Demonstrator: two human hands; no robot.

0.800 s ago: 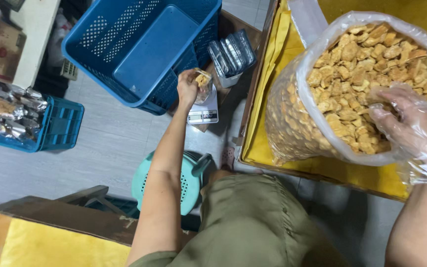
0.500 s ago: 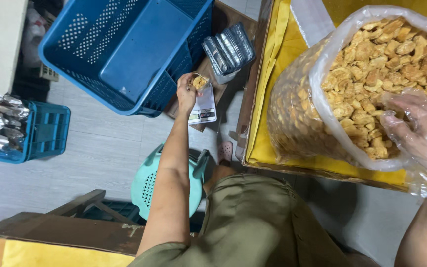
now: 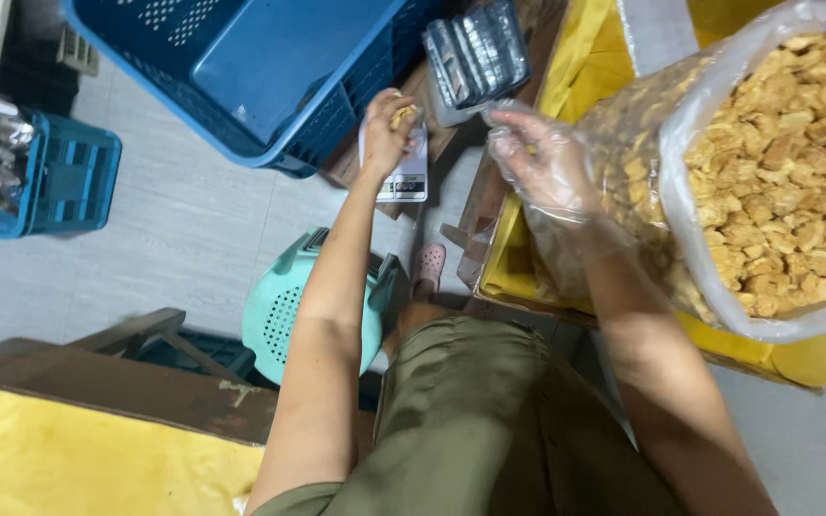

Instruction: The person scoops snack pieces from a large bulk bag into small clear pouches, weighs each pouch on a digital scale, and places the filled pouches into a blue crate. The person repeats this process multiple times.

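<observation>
The left hand (image 3: 386,124) was closed around a small pouch of golden crackers (image 3: 403,118) held over a white scale (image 3: 403,170), near a blue crate (image 3: 270,67). The right hand (image 3: 539,158), in a clear plastic glove, hovered just right of the pouch with fingers curled; whether it gripped anything could not be told. A large clear bag of crackers (image 3: 786,162) lay far right in a yellow-lined box (image 3: 805,361).
</observation>
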